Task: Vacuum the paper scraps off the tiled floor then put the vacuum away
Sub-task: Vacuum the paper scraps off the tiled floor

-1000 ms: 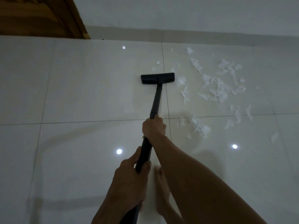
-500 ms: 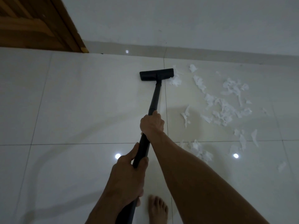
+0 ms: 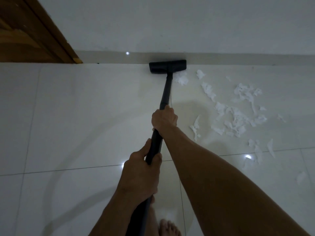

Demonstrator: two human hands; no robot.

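A black vacuum wand (image 3: 165, 92) runs away from me to its flat black floor head (image 3: 167, 66), which sits against the skirting at the foot of the wall. My right hand (image 3: 164, 119) grips the wand higher up, near the collar. My left hand (image 3: 141, 174) grips it lower down, closer to my body. White torn paper scraps (image 3: 236, 114) lie scattered on the glossy tiled floor (image 3: 85, 116) to the right of the wand. One clump of paper (image 3: 182, 80) lies just right of the floor head.
A white wall (image 3: 170, 23) with a grey skirting closes the far side. A brown wooden door frame (image 3: 51, 36) stands at the upper left. My bare foot (image 3: 168, 227) is on the tile at the bottom. Ceiling lights reflect as bright spots on the floor.
The floor head has been pushed forward from the middle of the tile up to the skirting. The scraps that lay ahead of it are gone or bunched beside it. I have stepped forward.
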